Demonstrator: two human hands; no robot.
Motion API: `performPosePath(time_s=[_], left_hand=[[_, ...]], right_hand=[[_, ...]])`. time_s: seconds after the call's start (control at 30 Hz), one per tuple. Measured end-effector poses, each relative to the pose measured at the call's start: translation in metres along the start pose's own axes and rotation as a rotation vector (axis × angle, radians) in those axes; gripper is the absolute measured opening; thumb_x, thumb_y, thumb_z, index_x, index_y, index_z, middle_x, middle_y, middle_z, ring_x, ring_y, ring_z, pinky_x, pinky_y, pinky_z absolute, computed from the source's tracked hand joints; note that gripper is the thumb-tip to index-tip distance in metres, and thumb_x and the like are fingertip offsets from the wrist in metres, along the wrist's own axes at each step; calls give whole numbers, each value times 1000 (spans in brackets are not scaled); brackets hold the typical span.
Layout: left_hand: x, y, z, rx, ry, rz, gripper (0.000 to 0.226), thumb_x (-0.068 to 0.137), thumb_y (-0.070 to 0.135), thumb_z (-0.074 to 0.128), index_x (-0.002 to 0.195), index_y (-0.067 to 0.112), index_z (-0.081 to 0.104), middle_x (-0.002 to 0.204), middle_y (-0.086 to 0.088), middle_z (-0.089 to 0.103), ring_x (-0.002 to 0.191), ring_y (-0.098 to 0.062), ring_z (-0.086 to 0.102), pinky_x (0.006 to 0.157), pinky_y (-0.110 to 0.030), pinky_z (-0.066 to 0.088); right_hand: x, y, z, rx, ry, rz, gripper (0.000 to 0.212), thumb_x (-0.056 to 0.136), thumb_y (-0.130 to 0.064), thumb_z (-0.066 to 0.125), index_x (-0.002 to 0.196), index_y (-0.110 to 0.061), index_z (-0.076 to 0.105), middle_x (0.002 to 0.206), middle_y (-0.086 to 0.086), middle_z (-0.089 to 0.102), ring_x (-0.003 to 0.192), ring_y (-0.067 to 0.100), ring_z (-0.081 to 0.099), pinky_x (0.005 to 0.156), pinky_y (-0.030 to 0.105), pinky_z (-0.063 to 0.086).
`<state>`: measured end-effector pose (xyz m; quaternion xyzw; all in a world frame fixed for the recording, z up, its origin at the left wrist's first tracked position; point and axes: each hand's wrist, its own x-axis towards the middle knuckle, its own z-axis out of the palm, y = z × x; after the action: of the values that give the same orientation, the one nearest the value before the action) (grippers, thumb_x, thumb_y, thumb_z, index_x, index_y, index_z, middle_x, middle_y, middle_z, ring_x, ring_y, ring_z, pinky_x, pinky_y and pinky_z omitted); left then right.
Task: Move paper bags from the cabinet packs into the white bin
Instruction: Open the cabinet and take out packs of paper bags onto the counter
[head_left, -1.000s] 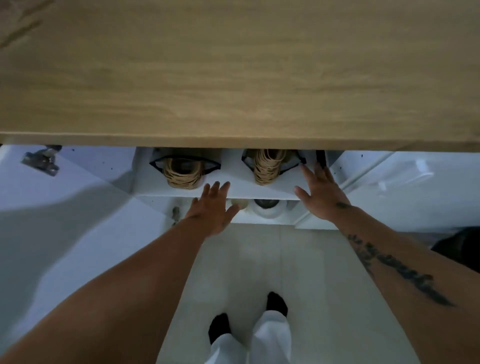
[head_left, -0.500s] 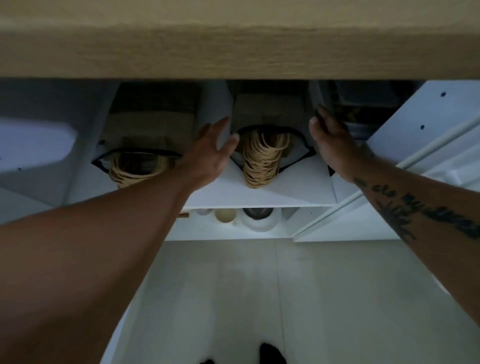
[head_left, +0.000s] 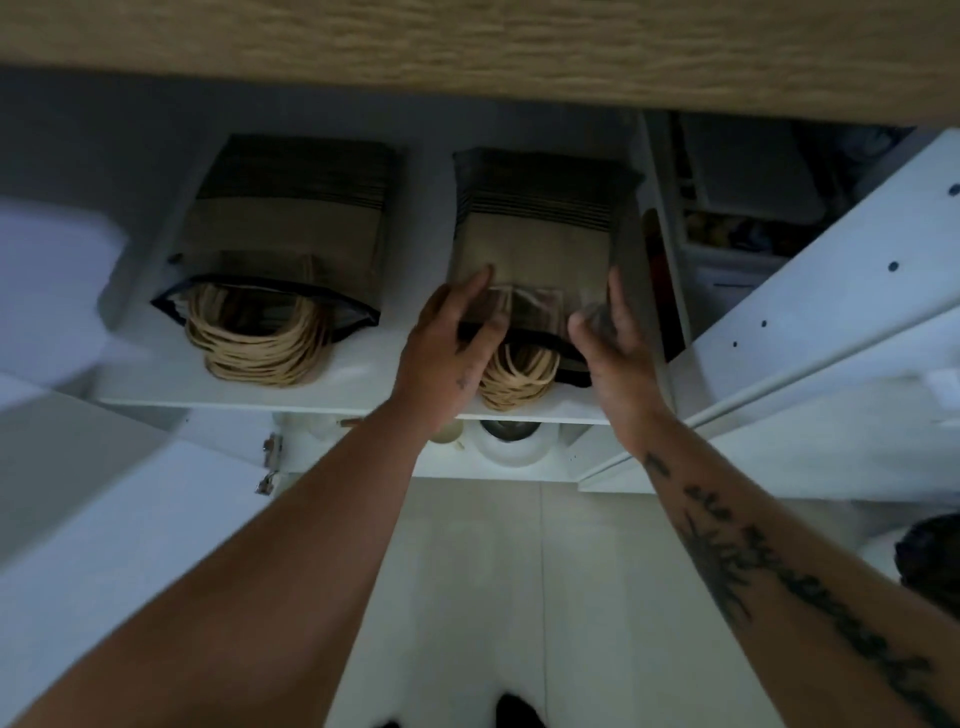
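White shelf bears left pack, right pack.

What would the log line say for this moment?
left grip: holds mouth of right pack | right grip: at same pack, hold unclear | left pack: untouched on shelf | white bin: not in view

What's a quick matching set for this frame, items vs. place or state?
Items:
1. left pack
2. right pack
3. left hand
4. white bowl

Place or state:
A. below the shelf that carries the packs
B. right hand at its right edge
C. no hand on it, handles spilling from its mouth
D. at the left side of the right pack's mouth

Pairs: 1-C, 2-B, 3-D, 4-A
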<state>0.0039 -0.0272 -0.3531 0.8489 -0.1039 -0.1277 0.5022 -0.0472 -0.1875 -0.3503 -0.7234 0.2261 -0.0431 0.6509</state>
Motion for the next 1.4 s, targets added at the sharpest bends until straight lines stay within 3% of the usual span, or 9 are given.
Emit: performPosePath(time_s=[0.17, 0.33, 0.47, 0.57, 0.8, 0.93, 1.17, 1.3, 1.4], left_hand=[[-39, -8, -3, -34, -16, -66, 56, 70, 69, 46, 124, 68, 32, 147, 1, 37, 134, -19, 38, 109, -43, 37], [-64, -8, -8, -145, -93, -71, 55, 78, 43, 64, 122, 64, 36, 130, 10, 45, 120, -10, 47, 89, -12, 39], [-77, -6, -13, -145, -144, -104, 72, 75, 40, 67, 130, 64, 28, 138, 7, 44, 123, -14, 48, 101, -35, 46], [-82, -6, -18, -150, -203, -127, 84, 76, 37, 70, 133, 66, 16, 140, 4, 43, 124, -16, 48, 104, -41, 44], [-93, -11, -22, -330, -266, -199, 99, 74, 15, 76, 144, 49, 13, 122, 30, 47, 108, 10, 53, 83, -5, 46], [-101, -12, -25, -489, -286, -220, 92, 75, -3, 71, 137, 48, 25, 120, 32, 46, 99, 15, 59, 73, -7, 49], [-109, -6, -38, -448, -306, -218, 70, 80, 40, 52, 143, 41, 21, 127, 28, 39, 95, 25, 47, 74, 0, 46], [-93, -2, -39, -445, -326, -249, 73, 90, 32, 51, 145, 47, 6, 126, 29, 26, 98, 22, 39, 63, 7, 40], [-91, 1, -40, -444, -364, -259, 76, 90, 27, 55, 145, 49, 7, 128, 27, 26, 101, 19, 39, 64, 7, 40]], right_hand=[[-33, 17, -6, 43, 10, -36, 72, 87, -16, 61, 145, -32, 23, 110, -20, 63, 110, 5, 59, 96, 24, 46], [-59, 28, -10, 93, -1, -57, 70, 87, -3, 58, 144, -27, 27, 109, -24, 66, 108, 6, 62, 96, 31, 48], [-70, 31, -15, 130, -85, -23, 70, 84, -6, 61, 140, -34, 30, 126, 8, 59, 102, 12, 64, 80, 23, 55], [-73, 30, -20, 146, -163, 0, 68, 84, 0, 62, 142, -21, 34, 131, 8, 56, 108, 18, 62, 82, 25, 55], [-86, 29, -25, 144, -237, 50, 76, 80, -2, 63, 145, -21, 29, 135, 12, 51, 106, 17, 64, 76, 24, 55], [-98, 27, -21, 158, -229, 48, 81, 84, 9, 55, 144, -31, 19, 118, -1, 53, 93, 3, 67, 67, 19, 55], [-112, 29, -24, 135, -289, 55, 98, 73, -21, 72, 137, -57, 7, 137, -34, 37, 129, 21, 49, 96, 40, 50], [-122, 25, -12, 110, -291, 53, 94, 65, -48, 78, 126, -73, 11, 158, 0, 16, 144, 35, 18, 111, 58, 28], [-126, 20, -10, 112, -246, 30, 98, 72, -39, 76, 131, -67, 4, 156, -20, 11, 142, 31, 26, 108, 56, 35]])
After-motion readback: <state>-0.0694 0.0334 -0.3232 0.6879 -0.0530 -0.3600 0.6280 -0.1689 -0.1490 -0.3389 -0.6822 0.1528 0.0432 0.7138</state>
